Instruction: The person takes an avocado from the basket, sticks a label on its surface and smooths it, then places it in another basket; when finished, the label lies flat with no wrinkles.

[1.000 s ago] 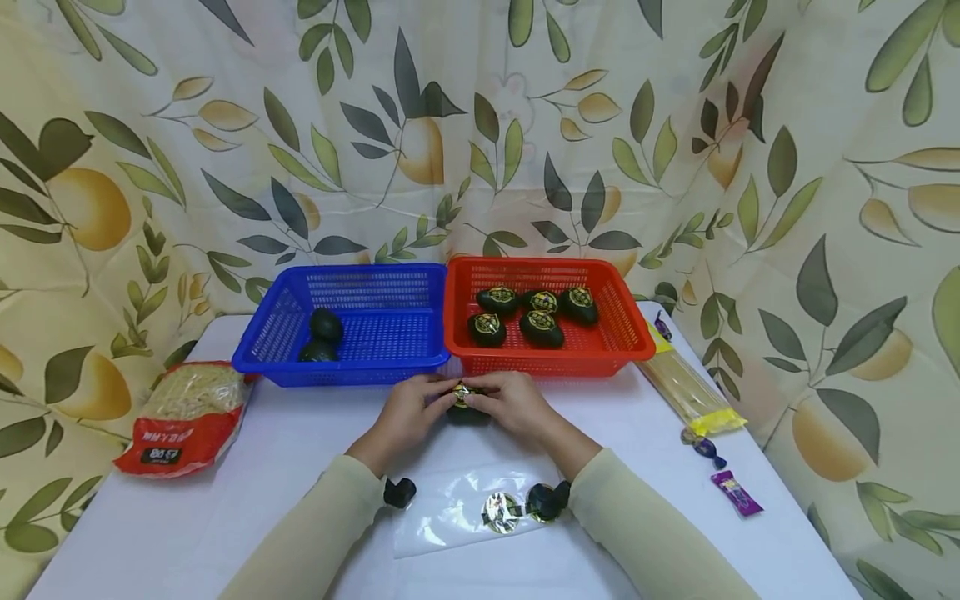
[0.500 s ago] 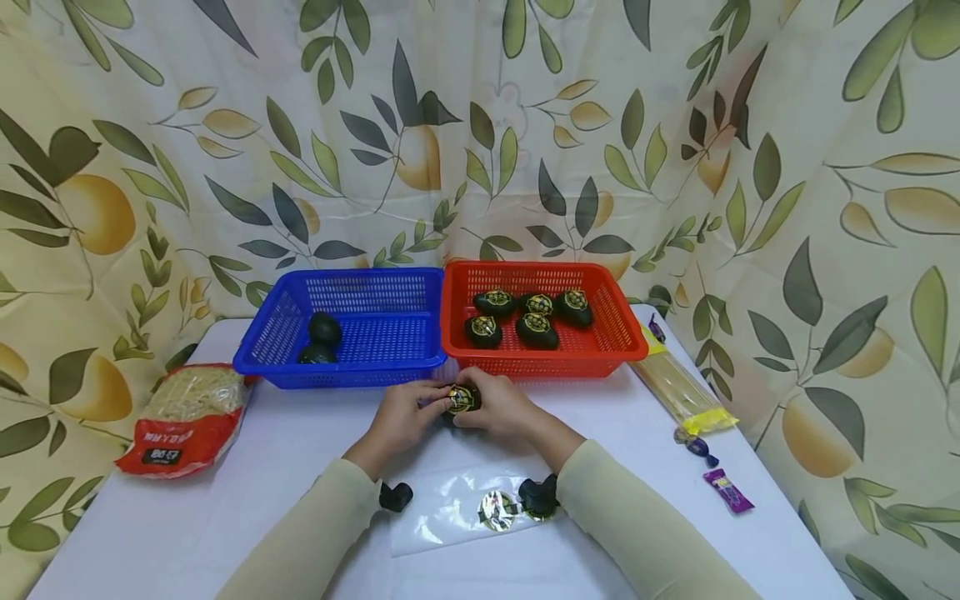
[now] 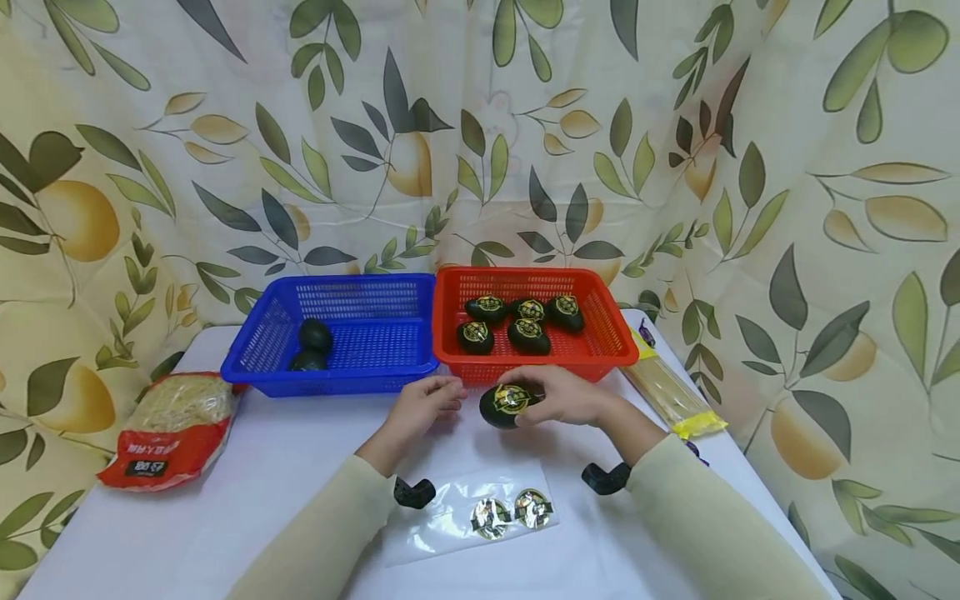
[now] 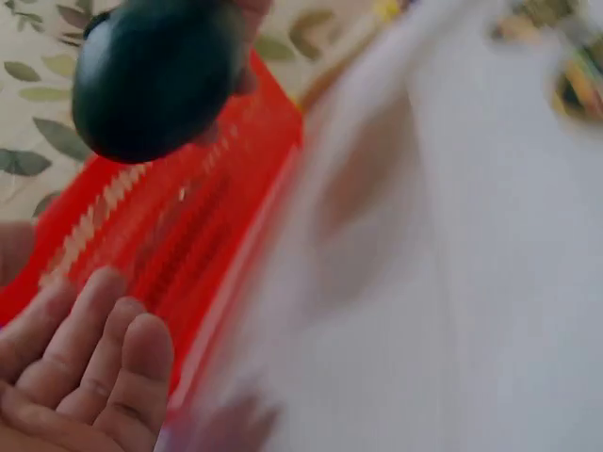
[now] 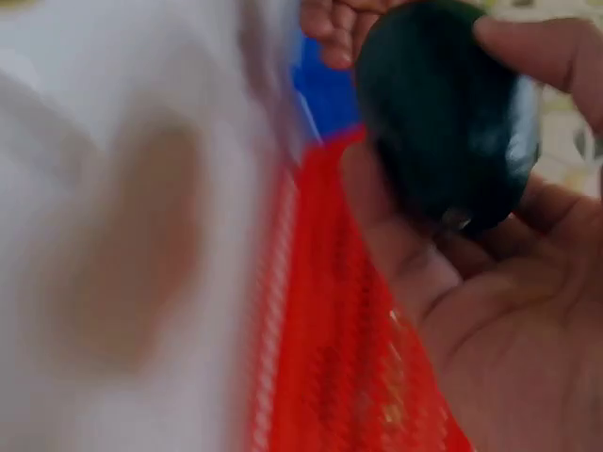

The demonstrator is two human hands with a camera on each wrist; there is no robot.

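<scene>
Backdrop: leaf-and-fruit curtain behind a white worktop.
Landmark: red basket.
Right hand: fingers curled round a dark egg, just in front of the red basket.
Left hand: relaxed, fingers loosely spread, holds nothing, left of the egg.
Blue basket: touching the red basket's left side.

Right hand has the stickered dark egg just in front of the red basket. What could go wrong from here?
1. The right hand holds the egg with its fingers alone while the left hand is off it; the smooth egg might slip onto the table.
2. The red basket already holds five eggs close together; a dropped one could knock them.
3. The gold sticker sits near the fingers and might get rubbed loose.
</scene>
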